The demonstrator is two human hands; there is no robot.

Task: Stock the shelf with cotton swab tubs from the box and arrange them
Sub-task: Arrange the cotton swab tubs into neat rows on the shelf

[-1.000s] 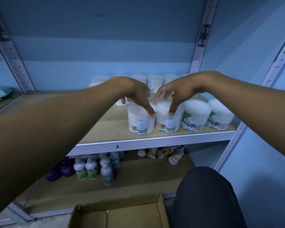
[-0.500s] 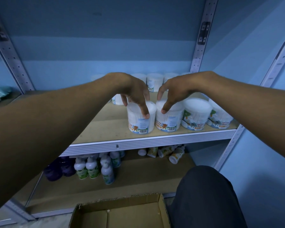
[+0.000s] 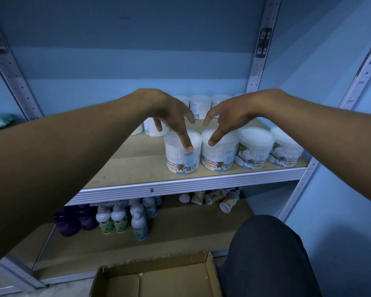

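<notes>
Several white cotton swab tubs stand in a front row on the wooden shelf. My left hand hovers over the leftmost tub, fingers apart, with one fingertip touching its upper front. My right hand hovers over the second tub, fingers spread, one fingertip resting on its lid. Two more tubs stand to the right, up to the shelf's right end. A back row of tubs lines the rear wall, partly hidden by my hands. The cardboard box lies open below; the part in view holds nothing.
The lower shelf holds upright white-capped bottles, dark purple bottles and several toppled small bottles. My knee in dark trousers is at the lower right. Metal uprights frame the shelf. The shelf's left half is bare wood.
Both hands have risen off the two front tubs and their fingers have spread; one fingertip of each still touches. The tubs stay in place, side by side.
</notes>
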